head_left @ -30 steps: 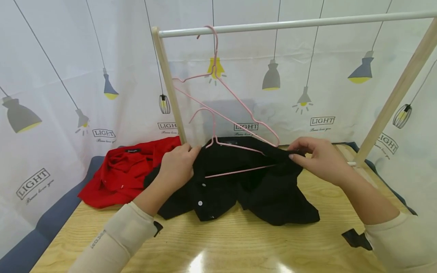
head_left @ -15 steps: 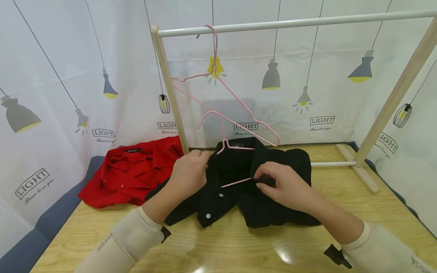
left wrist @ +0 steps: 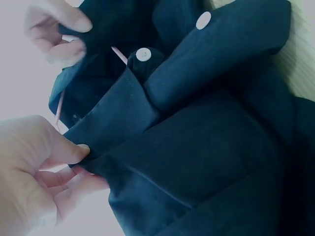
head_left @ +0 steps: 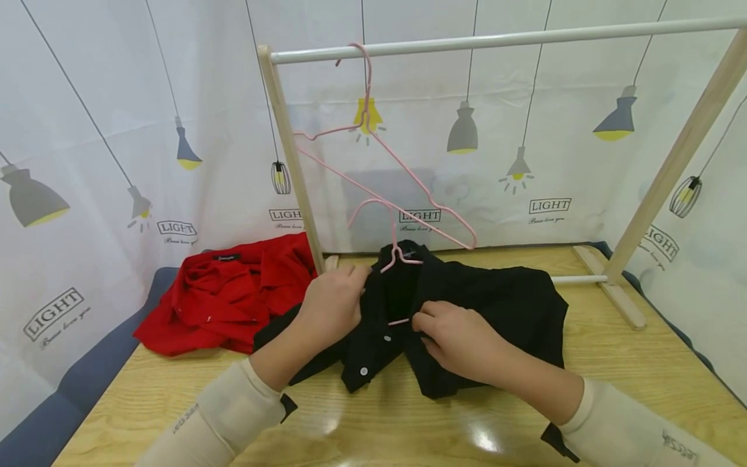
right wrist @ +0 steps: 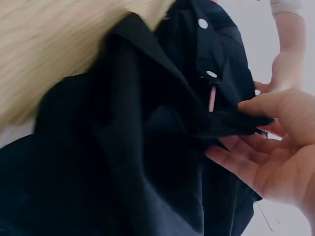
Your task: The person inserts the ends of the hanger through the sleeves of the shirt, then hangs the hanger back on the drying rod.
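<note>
A black shirt point(head_left: 496, 292) with white buttons lies spread on the table around a pink hanger point(head_left: 394, 240), whose hook and neck stick up out of the collar; most of its frame is hidden in the cloth. My left hand point(head_left: 334, 299) pinches the shirt's left collar edge between thumb and fingers, as the left wrist view shows with the same hand point(left wrist: 34, 172). On the other side of the neck opening my right hand point(head_left: 458, 334) pinches the right front edge; the right wrist view shows this hand point(right wrist: 275, 147) with a fold of cloth between thumb and fingers.
A red shirt point(head_left: 216, 298) lies crumpled at the left of the wooden table point(head_left: 373, 434). Behind the black shirt stands a rack with a white rail point(head_left: 525, 40) and wooden posts. Another pink hanger point(head_left: 408, 170) hangs from the rail near its left end.
My right hand has moved left and down with the shirt's right front edge, narrowing the neck opening over the hanger. My left hand and the hanger's hook have shifted slightly right and down.
</note>
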The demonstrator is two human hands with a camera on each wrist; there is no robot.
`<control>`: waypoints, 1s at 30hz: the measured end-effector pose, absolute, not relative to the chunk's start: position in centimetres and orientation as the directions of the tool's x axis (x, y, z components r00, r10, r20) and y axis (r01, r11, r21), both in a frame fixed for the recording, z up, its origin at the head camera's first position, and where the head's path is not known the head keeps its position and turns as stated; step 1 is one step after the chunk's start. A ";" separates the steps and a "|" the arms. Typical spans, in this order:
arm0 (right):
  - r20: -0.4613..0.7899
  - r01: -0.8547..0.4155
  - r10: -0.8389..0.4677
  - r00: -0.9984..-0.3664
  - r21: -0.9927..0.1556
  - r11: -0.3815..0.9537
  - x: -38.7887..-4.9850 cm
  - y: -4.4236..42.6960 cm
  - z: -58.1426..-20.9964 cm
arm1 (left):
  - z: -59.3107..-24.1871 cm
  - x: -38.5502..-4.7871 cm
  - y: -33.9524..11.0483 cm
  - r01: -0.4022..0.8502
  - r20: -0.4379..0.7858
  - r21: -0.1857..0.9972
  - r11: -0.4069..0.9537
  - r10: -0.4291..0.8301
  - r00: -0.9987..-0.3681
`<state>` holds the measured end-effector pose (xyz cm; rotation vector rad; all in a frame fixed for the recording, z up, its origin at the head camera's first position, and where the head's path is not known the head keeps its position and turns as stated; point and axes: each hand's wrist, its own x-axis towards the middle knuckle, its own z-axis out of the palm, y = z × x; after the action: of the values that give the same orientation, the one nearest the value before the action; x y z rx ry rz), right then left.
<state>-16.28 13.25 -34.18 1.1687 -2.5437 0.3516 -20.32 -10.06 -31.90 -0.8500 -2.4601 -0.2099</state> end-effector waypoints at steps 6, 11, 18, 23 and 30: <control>0.436 -0.717 -0.636 -0.637 -0.030 0.696 -16.3 14.6 -34.2 | -32.2 -20.4 -10.7 0.597 0.513 -0.007 0.802 0.515 -0.686; 0.699 -0.697 -0.516 -0.495 0.035 0.716 -17.2 16.4 -32.9 | -32.4 -20.5 -11.4 0.595 0.545 -0.004 0.804 0.501 -0.673; 0.688 -0.627 -0.491 -0.534 0.067 0.776 -18.1 18.0 -31.0 | -32.4 -20.6 -11.8 0.630 0.616 -0.019 0.776 0.505 -0.604; 0.613 -0.636 -0.507 -0.606 0.010 0.772 -18.0 17.5 -31.0 | -32.4 -20.5 -11.4 0.644 0.651 -0.055 0.763 0.516 -0.556; 0.607 -0.579 -0.500 -0.618 0.079 0.811 -17.8 17.5 -31.5 | -32.2 -20.4 -11.4 0.659 0.631 -0.055 0.750 0.538 -0.559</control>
<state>-17.76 17.47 -31.48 0.7917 -2.3615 0.1642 -20.44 -11.40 -32.16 -0.8940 -2.3044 -0.2461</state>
